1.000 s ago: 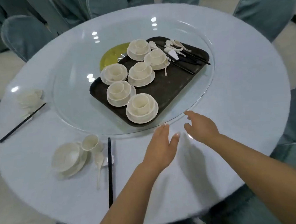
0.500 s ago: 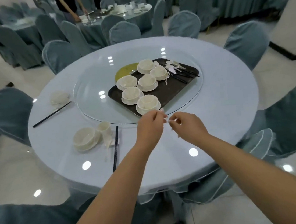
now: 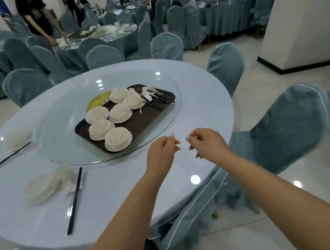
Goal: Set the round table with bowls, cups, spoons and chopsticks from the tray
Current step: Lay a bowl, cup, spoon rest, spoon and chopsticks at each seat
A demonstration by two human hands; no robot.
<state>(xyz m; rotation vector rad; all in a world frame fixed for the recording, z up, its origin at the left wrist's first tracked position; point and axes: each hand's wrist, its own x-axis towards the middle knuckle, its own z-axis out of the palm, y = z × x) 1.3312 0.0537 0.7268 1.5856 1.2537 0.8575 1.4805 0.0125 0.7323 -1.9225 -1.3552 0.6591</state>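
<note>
A dark tray (image 3: 149,118) lies on the glass turntable (image 3: 59,136) of the round table (image 3: 198,105). It carries several white bowl-and-cup sets, the nearest (image 3: 117,139) at its front corner, with white spoons and black chopsticks (image 3: 153,95) at its far end. One laid setting, a bowl (image 3: 39,186) with chopsticks (image 3: 75,197), sits near left. Another setting (image 3: 16,137) sits far left. My left hand (image 3: 161,151) and my right hand (image 3: 207,145) hover side by side just past the turntable's near rim. Their fingers are loosely curled and hold nothing I can see.
A yellow patch (image 3: 98,100) shows under the glass behind the tray. Covered chairs ring the table, one close on my right (image 3: 286,128). Other set tables and people stand in the background, and a white pillar (image 3: 301,18) rises at the right.
My view has pulled back and swung right. Both hands went from flat near the turntable rim to curled; they met fingertip to fingertip, and now sit slightly apart.
</note>
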